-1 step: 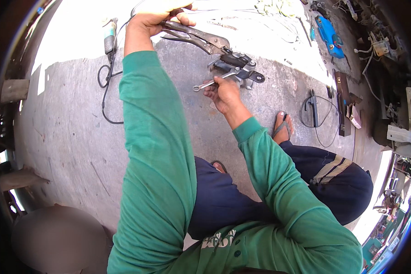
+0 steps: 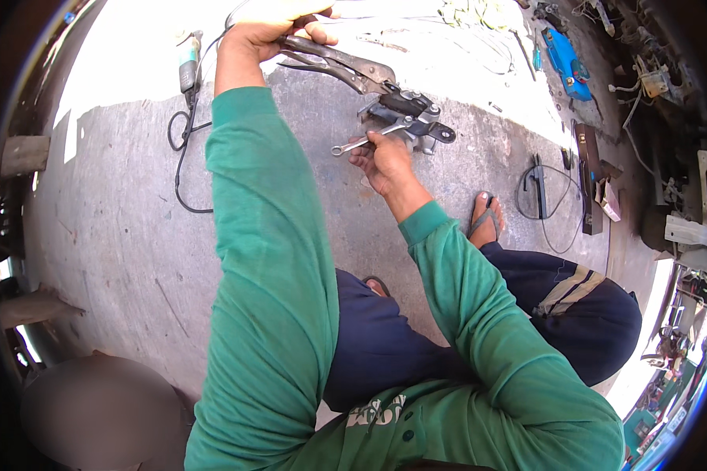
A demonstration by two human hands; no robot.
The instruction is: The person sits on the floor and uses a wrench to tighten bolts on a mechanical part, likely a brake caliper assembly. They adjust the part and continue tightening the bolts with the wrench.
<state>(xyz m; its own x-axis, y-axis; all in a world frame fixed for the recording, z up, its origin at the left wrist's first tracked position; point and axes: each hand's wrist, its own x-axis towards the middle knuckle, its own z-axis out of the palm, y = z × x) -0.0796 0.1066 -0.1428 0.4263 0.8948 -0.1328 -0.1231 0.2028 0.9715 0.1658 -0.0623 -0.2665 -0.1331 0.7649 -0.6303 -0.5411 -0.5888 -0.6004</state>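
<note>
My left hand (image 2: 251,39), partly washed out by sunlight, is closed round the handle end of a pair of locking pliers (image 2: 342,61). Their jaws reach a dark and silvery metal bracket assembly (image 2: 441,131) low over the floor; the exact grip point is hard to make out. Below it, my right hand (image 2: 389,166) pinches a steel combination wrench (image 2: 355,146) between thumb and fingers. One end of the wrench sits at a bolt on the assembly, while its ring end points left. Some fingers of my right hand are hidden beneath the wrench and the metal part.
An angle grinder (image 2: 187,69) with a black cord lies on the concrete floor (image 2: 133,235) at left. To the right are a looped cable with a black holder (image 2: 540,187), a brown case (image 2: 589,173) and a blue case (image 2: 565,64). Another person's head (image 2: 102,412) is at lower left.
</note>
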